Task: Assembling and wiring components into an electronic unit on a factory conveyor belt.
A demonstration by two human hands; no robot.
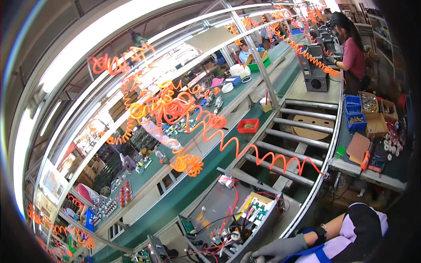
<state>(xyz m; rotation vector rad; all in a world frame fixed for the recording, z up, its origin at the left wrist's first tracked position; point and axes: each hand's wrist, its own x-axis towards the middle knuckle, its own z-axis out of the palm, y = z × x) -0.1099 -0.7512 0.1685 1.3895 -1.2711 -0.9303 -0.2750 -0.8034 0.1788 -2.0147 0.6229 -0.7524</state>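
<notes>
My right hand point(283, 248), in a grey glove, reaches in from the lower right, with a black band and a bracelet at its wrist. It is beside the near wall of an open grey metal housing point(215, 199). Its fingers point left and are partly cut off by the lower edge, so I cannot tell what they hold. Inside the housing are red and black wires point(231, 206) and a green circuit board point(258, 209) with white parts. The housing lies at the near end of the steel rollers point(285, 151). My left hand is out of view.
Coiled orange air hoses point(175, 105) hang over the line, one stretching to the roller rail. A red bin point(248, 126) holds small parts. On the right, a side bench carries blue bins point(356, 122) and cardboard boxes point(376, 125). Farther up, a person point(353, 57) stands by upright dark machines point(314, 72).
</notes>
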